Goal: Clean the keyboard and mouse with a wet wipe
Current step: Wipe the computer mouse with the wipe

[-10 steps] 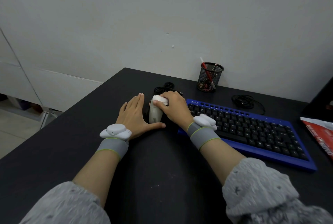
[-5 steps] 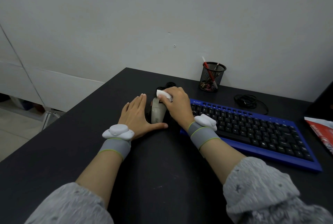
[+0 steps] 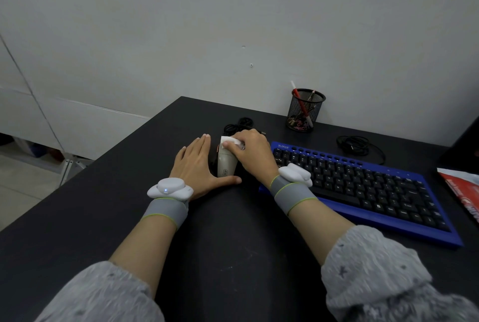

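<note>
Two grey sleeves [image 3: 103, 295] at the near edge, forearms bare, each wrist in a grey band [image 3: 166, 209] with a white tracker [image 3: 169, 188] on top. Left hand [image 3: 194, 163] lies flat on the black desk [image 3: 103, 218] just left of the mouse [image 3: 226, 166], fingers straight and pressed together. Its thumb is splayed right across the mouse's near end; cannot tell if it touches. Mouse is beige and lies on the desk between both hands, long axis pointing away. Right hand [image 3: 251, 151] comes over it from the right, fingers curled round a folded white wipe [image 3: 228, 140], thumb on top, pinning it to the mouse's far end. Keyboard [image 3: 363, 186], blue frame with black keys, lies flat just right of the mouse, and the right wrist covers its near-left corner. Red-and-white packet [image 3: 464, 189] at the right edge, cut off. Black cable coil [image 3: 238, 124] behind the mouse, second coil [image 3: 355, 144] beyond the keyboard. Mesh cup [image 3: 305, 110] by the pale wall [image 3: 233, 23], red pen and clips inside.
</note>
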`<state>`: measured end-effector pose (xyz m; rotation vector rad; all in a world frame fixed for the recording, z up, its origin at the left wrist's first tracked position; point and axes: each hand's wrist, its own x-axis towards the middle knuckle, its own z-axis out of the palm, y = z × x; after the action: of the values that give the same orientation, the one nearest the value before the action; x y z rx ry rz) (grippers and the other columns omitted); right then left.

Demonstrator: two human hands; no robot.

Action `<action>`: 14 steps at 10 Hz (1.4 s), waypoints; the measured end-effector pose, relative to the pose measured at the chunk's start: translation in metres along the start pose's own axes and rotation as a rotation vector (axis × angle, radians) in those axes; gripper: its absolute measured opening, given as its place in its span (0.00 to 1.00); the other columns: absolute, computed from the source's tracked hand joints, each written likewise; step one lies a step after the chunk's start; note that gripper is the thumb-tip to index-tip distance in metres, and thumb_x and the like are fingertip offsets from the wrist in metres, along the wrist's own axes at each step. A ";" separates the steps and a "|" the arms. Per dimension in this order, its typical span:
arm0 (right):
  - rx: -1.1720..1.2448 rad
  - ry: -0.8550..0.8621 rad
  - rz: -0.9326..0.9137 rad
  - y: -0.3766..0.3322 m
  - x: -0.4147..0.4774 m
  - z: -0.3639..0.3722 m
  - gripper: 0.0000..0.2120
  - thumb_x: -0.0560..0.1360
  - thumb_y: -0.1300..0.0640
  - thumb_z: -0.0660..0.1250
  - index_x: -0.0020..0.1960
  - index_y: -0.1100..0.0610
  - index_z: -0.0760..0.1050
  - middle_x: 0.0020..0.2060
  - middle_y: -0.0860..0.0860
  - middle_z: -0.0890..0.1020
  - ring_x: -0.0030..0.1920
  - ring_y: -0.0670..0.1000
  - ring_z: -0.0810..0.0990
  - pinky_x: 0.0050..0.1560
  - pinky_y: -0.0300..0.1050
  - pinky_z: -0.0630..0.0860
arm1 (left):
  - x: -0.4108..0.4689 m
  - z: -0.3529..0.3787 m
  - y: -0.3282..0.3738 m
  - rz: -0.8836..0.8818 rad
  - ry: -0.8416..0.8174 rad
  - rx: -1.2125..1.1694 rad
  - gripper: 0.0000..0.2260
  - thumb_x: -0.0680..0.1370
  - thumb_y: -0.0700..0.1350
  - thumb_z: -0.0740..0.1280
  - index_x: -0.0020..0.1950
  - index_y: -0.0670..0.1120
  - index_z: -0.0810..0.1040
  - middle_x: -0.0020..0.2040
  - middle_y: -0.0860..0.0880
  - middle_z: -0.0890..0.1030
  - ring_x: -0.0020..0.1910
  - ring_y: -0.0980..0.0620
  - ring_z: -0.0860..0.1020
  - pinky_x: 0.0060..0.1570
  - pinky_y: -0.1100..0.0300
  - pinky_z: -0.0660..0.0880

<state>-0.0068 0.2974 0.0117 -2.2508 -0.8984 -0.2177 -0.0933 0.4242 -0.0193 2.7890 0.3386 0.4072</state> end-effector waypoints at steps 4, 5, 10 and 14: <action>0.062 0.185 0.004 -0.004 0.005 -0.007 0.12 0.76 0.53 0.65 0.49 0.61 0.81 0.46 0.56 0.82 0.53 0.53 0.74 0.49 0.44 0.69 | 0.000 -0.001 0.001 -0.005 -0.002 0.004 0.56 0.61 0.76 0.61 0.77 0.45 0.46 0.78 0.49 0.50 0.77 0.52 0.49 0.74 0.52 0.47; 0.017 0.156 0.000 -0.005 0.007 -0.006 0.12 0.77 0.52 0.64 0.50 0.59 0.81 0.48 0.54 0.83 0.55 0.54 0.75 0.54 0.50 0.71 | 0.000 0.000 0.001 -0.005 -0.001 -0.001 0.56 0.61 0.76 0.62 0.77 0.46 0.46 0.78 0.49 0.50 0.77 0.52 0.49 0.74 0.52 0.47; -0.095 0.001 -0.007 -0.003 -0.010 -0.002 0.15 0.78 0.48 0.61 0.59 0.53 0.79 0.54 0.53 0.83 0.54 0.56 0.80 0.56 0.49 0.72 | 0.000 0.000 0.002 -0.004 -0.004 0.002 0.55 0.62 0.76 0.61 0.77 0.45 0.45 0.78 0.49 0.49 0.77 0.52 0.48 0.75 0.52 0.47; -0.236 -0.116 0.028 0.009 -0.002 -0.009 0.18 0.80 0.47 0.56 0.65 0.52 0.74 0.67 0.55 0.74 0.71 0.52 0.67 0.68 0.51 0.63 | 0.000 0.000 0.001 -0.006 -0.014 0.010 0.56 0.61 0.77 0.60 0.77 0.45 0.45 0.78 0.49 0.50 0.77 0.52 0.48 0.75 0.51 0.47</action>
<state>-0.0017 0.2852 0.0127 -2.5144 -0.9433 -0.1902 -0.0930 0.4230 -0.0186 2.7990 0.3461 0.3849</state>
